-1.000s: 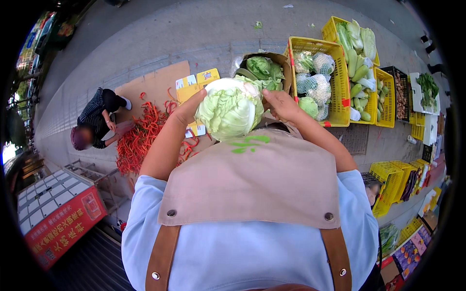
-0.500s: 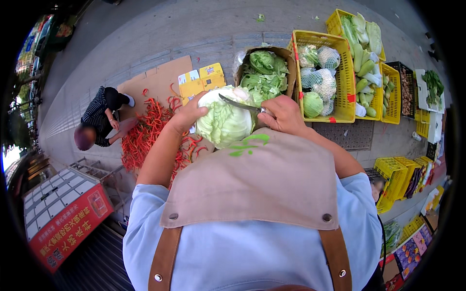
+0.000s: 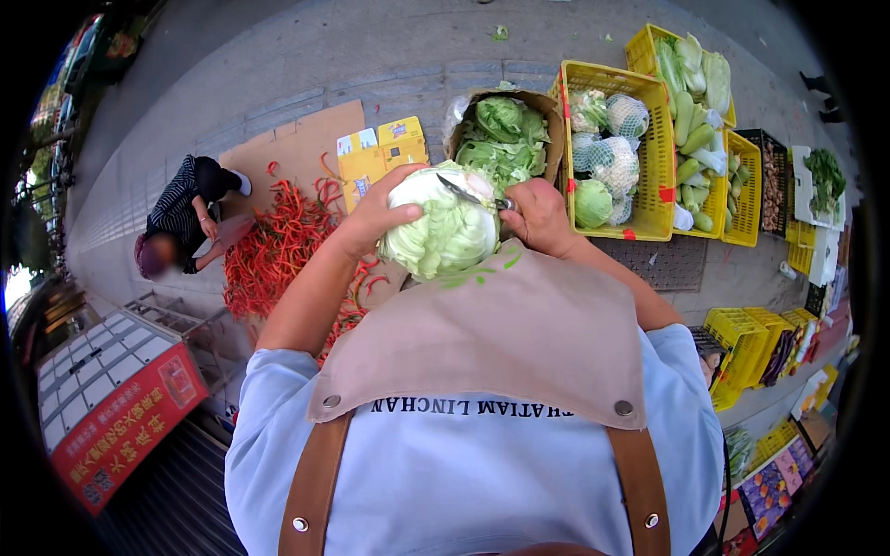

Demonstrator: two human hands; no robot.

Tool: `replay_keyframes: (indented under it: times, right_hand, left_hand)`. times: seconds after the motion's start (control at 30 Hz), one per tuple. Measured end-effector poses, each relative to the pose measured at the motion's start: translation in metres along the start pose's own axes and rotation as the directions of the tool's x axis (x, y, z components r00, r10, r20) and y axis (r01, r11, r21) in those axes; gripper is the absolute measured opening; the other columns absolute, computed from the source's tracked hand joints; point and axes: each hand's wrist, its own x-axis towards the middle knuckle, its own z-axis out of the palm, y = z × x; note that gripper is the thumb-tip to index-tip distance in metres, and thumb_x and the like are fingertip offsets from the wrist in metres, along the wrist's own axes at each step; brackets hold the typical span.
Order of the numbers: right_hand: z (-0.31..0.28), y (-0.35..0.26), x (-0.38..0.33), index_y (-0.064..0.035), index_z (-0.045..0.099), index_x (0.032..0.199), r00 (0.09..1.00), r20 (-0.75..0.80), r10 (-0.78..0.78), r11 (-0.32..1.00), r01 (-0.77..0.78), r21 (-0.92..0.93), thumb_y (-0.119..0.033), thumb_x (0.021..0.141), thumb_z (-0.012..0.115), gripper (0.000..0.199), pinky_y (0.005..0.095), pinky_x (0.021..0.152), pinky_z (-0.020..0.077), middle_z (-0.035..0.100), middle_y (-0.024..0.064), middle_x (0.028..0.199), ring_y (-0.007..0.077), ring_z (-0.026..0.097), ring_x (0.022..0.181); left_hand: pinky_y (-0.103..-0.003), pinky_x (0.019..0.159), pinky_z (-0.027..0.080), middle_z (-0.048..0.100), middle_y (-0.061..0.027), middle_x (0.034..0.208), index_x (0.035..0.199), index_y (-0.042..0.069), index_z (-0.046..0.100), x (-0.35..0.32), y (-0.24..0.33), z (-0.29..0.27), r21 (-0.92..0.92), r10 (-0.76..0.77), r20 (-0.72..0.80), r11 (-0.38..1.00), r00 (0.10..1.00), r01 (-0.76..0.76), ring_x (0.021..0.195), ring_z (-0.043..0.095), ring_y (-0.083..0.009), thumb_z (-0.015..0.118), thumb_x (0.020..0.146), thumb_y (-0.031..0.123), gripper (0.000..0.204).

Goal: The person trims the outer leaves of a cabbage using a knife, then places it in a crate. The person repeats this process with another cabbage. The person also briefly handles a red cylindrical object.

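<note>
A pale green cabbage (image 3: 436, 236) is held up in front of my chest. My left hand (image 3: 382, 211) grips its left side, thumb across the front and the other fingers mostly hidden behind. My right hand (image 3: 540, 215) is closed round the handle of a small curved knife (image 3: 459, 191). The dark blade lies against the upper right of the cabbage, by the cut stem end. Just beyond, a cardboard box (image 3: 553, 111) holds loose green outer leaves (image 3: 505, 139).
Red chillies (image 3: 278, 246) lie heaped on cardboard (image 3: 311, 139) at the left, where a person (image 3: 190, 213) crouches with a bag. A yellow crate (image 3: 660, 222) of netted cauliflowers and a cabbage stands to the right, with more vegetable crates beyond. A red-sided box (image 3: 130, 417) is at lower left.
The cabbage has turned and shifted slightly right. The knife blade has tilted more steeply down onto its upper right, and my right hand has turned with it.
</note>
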Motion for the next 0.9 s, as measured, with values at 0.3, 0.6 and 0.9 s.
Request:
replay_keyframes:
  times: [0.3,0.6,0.9]
  right_hand:
    - [-0.005,0.050,-0.081,-0.0030,0.050,0.076,0.818,0.125,0.561,0.821,-0.569,0.044,-0.027,0.089,0.045,0.028,0.0443,0.061,0.0395,0.055,0.0163,0.066,0.0352,0.053,0.067]
    - [-0.059,-0.028,-0.012,-0.0045,0.045,0.075,0.686,0.595,0.418,0.546,-0.713,0.439,-0.044,0.094,0.030,0.046,0.0231,0.052,0.0347,0.044,0.0002,0.061,0.0077,0.041,0.057]
    - [-0.091,-0.049,0.009,-0.0046,0.048,0.071,0.586,0.676,0.446,0.441,-0.802,0.403,-0.051,0.090,0.033,0.052,0.0209,0.046,0.0326,0.044,-0.0015,0.056,0.0063,0.039,0.050]
  left_hand:
    - [-0.034,0.094,0.040,0.050,-0.0110,0.116,0.124,0.000,0.039,-0.002,0.003,-0.001,-0.084,-0.073,0.024,0.994,0.997,0.074,0.108,0.050,-0.0216,0.078,0.052,0.043,0.093]
    - [-0.032,0.091,0.038,0.049,-0.0104,0.117,0.125,0.003,0.040,-0.002,-0.002,-0.013,-0.003,0.069,-0.001,0.998,0.998,-0.069,0.108,0.048,-0.0205,0.075,0.055,0.043,0.088]
    - [-0.033,0.093,0.036,0.048,-0.0103,0.116,0.124,0.005,0.043,-0.009,0.020,0.000,0.100,0.127,-0.024,0.987,0.992,-0.124,0.109,0.046,-0.0217,0.074,0.054,0.041,0.085]
